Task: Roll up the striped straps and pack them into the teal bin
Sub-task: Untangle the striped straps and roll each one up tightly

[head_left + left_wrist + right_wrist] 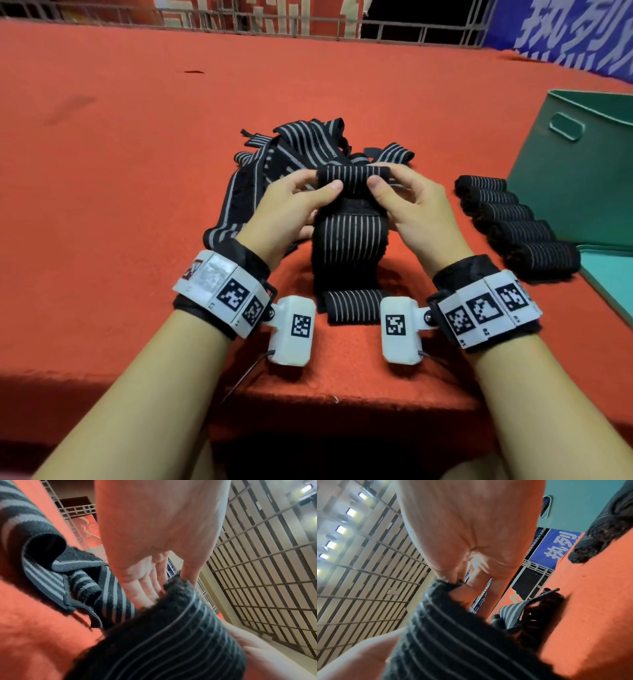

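Observation:
A black strap with thin pale stripes [351, 240] hangs from both my hands above the red table, its near end curling on the cloth. Its top is wound into a small roll [352, 174]. My left hand [301, 198] pinches the roll's left end, thumb in front. My right hand [400, 195] pinches the right end the same way. The strap [180, 642] fills the lower part of the left wrist view, and the strap [453, 642] shows likewise in the right wrist view. A heap of unrolled straps [291, 154] lies just behind. The teal bin [582, 164] stands at the right.
Several rolled straps [513, 219] lie in a row on the red cloth beside the bin's left wall. A teal lid or panel [613, 274] lies flat at the right edge. The table's front edge [342, 397] runs close under my wrists. A railing [274, 20] borders the far side.

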Available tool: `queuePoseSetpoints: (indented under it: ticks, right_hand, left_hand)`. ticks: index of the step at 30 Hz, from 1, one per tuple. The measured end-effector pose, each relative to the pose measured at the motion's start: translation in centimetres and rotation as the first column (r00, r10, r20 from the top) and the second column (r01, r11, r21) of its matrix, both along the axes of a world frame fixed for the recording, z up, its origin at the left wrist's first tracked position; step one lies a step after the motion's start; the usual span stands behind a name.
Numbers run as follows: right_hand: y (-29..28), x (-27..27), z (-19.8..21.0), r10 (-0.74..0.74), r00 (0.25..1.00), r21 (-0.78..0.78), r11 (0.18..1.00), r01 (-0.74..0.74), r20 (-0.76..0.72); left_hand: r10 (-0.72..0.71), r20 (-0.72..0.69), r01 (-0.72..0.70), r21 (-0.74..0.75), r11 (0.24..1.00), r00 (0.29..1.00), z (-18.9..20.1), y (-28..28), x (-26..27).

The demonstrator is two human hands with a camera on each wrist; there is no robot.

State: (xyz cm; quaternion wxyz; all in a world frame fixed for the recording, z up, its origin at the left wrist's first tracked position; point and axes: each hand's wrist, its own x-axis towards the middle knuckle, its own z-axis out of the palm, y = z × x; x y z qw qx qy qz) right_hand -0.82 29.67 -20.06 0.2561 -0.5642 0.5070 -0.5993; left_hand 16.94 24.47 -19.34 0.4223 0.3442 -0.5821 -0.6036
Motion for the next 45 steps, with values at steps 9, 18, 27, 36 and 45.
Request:
queuePoseSetpoints:
  ticks: [9,18,27,36,45]
  right_hand:
    - [0.8,0.5,0.6,0.077,0.977,0.159,0.981,-0.109,0.197]
    - [0.7,1.3,0.4,0.062,0.96,0.19,0.975,-0.117,0.273]
    - [0.3,1.2,0.4,-0.006,0.981,0.221,0.975,-0.037,0.191]
    - [-0.4,0.7,-0.1,-0.085,0.944,0.183,0.983,0.027,0.318]
    - [-0.3,-0.1,-0.8,-0.048,0.94,0.133,0.991,0.003,0.337]
  left_hand:
    - [0.036,0.029,-0.036,0.02,0.999,0.999,0.1,0.4,0.0]
    - [0.058,-0.051,-0.061,-0.057,0.997,0.997,-0.2,0.1,0.0]
    - [0.004,0.005,-0.003,-0.013,1.0,1.0,0.5,0.1,-0.7]
    - [-0.001,0.167,-0.01,0.066,0.998,0.986,-0.1,-0.6,-1.0]
    - [0.032,0.071,-0.038,0.079,0.996,0.997,-0.2,0.0,-2.2]
